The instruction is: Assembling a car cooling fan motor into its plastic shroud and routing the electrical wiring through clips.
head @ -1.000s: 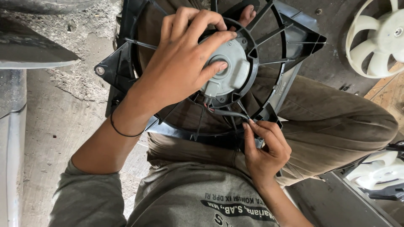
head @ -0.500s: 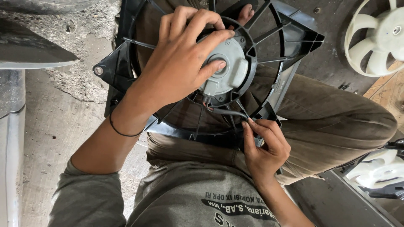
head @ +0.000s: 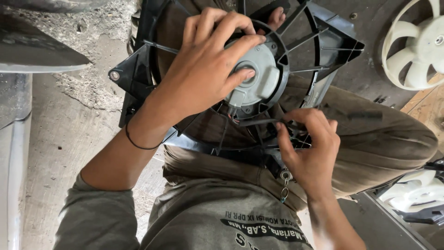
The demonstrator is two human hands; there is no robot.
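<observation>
fan motor (head: 252, 76): grey, round | shroud (head: 138, 78): black, spoked

Soft, even daylight fills the scene, brightest on the white fan (head: 423, 44) at upper right. Shadows stay faint, focus is sharp at the centre, and the edges bend slightly.
</observation>
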